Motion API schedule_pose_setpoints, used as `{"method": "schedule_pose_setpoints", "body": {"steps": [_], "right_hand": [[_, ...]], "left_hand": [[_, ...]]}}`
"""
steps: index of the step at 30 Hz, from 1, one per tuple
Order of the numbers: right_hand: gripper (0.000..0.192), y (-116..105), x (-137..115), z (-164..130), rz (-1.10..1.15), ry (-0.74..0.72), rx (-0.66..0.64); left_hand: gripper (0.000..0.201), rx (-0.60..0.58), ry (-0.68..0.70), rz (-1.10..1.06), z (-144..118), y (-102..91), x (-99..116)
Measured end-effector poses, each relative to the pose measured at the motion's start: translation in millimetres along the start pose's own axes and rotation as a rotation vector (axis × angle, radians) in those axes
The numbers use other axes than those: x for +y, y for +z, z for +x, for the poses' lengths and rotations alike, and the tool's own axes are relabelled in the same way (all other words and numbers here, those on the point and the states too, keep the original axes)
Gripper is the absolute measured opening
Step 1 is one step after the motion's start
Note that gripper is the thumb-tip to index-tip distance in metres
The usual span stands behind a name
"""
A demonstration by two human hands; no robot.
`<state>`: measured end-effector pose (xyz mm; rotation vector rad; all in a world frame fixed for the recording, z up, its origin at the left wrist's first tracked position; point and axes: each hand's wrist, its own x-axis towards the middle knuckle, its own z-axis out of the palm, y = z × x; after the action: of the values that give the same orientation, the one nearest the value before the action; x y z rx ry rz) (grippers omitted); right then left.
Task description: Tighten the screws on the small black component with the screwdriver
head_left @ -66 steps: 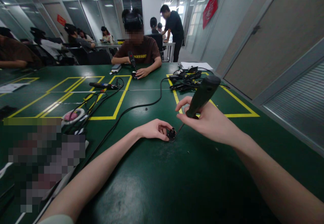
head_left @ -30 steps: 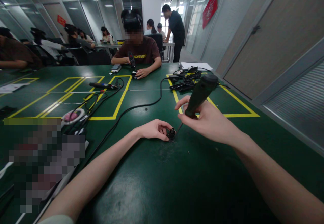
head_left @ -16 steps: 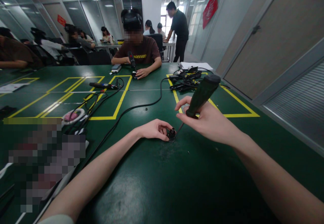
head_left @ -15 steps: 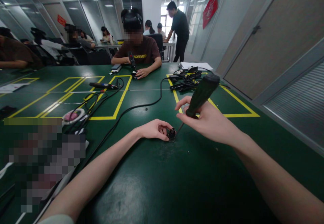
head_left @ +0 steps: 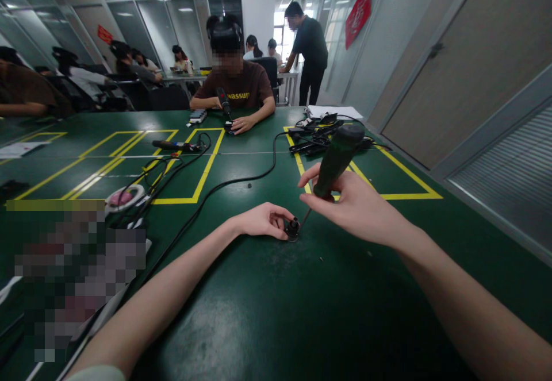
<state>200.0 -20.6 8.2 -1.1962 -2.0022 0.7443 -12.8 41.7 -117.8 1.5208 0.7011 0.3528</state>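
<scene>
Screwdriver (head_left: 335,157) over green table (head_left: 267,312), yellow tape outlines (head_left: 202,177), glass-walled workroom

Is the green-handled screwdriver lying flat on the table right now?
No, the right hand holds the screwdriver tilted, its tip down at the small black part that the left hand pinches.

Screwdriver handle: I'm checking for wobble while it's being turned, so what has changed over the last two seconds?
The top of the screwdriver handle has tipped slightly left in the right hand. Its tip is still at the small black part, which the left hand still pins to the green table. Behind, the standing person stepped right.
</scene>
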Motion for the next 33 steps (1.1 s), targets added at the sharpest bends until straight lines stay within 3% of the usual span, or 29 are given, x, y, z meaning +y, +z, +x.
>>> {"method": "schedule_pose_setpoints", "body": {"steps": [33], "right_hand": [[0.02,1.0,-2.3,-0.7,-0.01,0.01,-0.003]], "left_hand": [[0.044,0.003,0.002,0.007,-0.2,1.0,1.9]]}}
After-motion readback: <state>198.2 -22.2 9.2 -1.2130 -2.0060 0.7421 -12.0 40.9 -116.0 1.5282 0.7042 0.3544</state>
